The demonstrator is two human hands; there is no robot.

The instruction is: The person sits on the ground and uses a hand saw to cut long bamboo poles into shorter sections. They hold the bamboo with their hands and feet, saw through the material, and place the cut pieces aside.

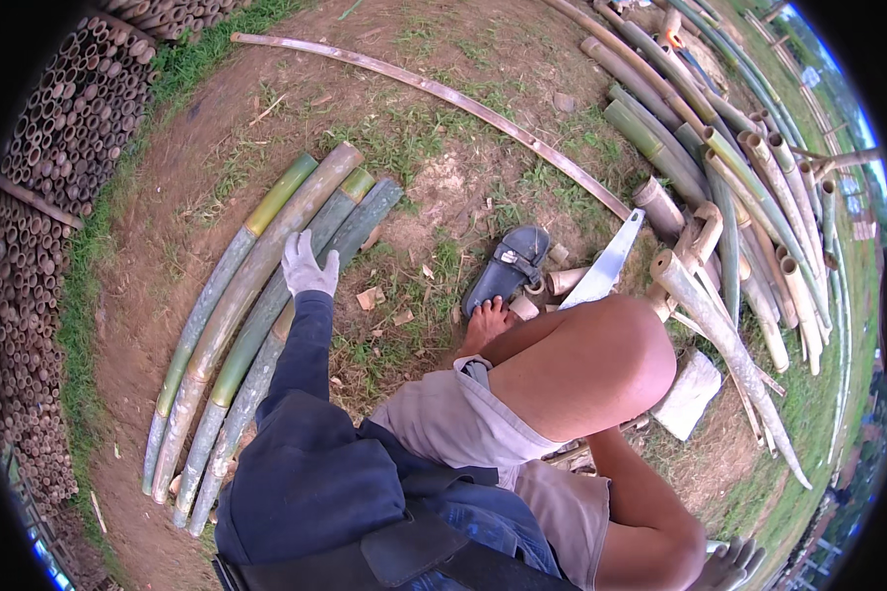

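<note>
My left hand [308, 264], in a pale glove, lies on a row of several cut bamboo poles [229, 340], green and grey-brown. Its fingers are extended and the thumb stands apart, not wrapped round a pole. At the lower right edge shows my right hand [729, 567], in a grey glove. Its fingers are spread with nothing seen in them, and part of it is cut off behind my leg. A hand saw blade [609, 258] rises beyond my bent knee; the knee hides its lower end.
A dark clog [508, 268] lies by my bare toes, near short bamboo offcuts [566, 282]. A long split bamboo strip [443, 94] crosses the dirt ahead. Many bamboo poles [749, 202] are heaped on the right, beside a whitish block [688, 396]. Stacked bamboo [64, 118] stands far left.
</note>
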